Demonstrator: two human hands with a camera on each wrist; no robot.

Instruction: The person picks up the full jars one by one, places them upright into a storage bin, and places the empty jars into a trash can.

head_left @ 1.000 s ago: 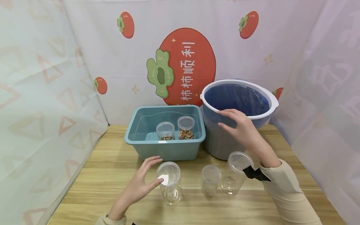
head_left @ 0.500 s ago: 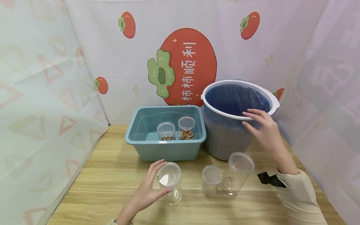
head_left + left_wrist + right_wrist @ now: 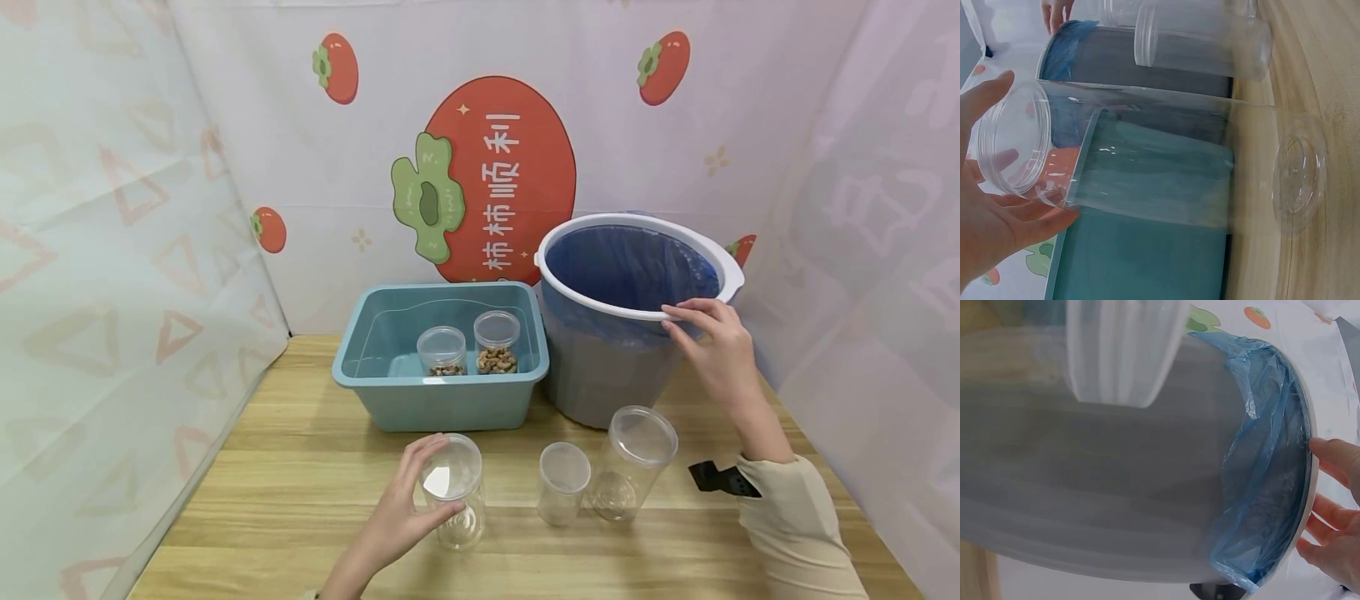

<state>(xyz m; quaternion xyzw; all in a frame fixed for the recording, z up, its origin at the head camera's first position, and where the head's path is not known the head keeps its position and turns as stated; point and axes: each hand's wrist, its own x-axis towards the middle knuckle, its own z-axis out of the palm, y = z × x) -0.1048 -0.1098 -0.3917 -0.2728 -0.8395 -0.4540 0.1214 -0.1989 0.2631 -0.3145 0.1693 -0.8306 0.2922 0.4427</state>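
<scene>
In the head view my left hand curls round the top of a tall clear plastic jar, thumb in front and fingers at the far side. The left wrist view shows the jar with nothing inside and its screw lid between thumb and fingers. My right hand pinches the white rim of a grey trash can lined with a blue bag. Seen from the right wrist, the fingertips lie right at that rim, beside the blue bag.
A teal basin at the back holds a jar of mixed nuts and a jar of cashews. A small lidded jar and another tall clear jar stand on the wooden table, in front of the trash can.
My right hand has moved right and settled on the trash can's rim. The left hand has come in from the left and closed round the tall jar's top.
</scene>
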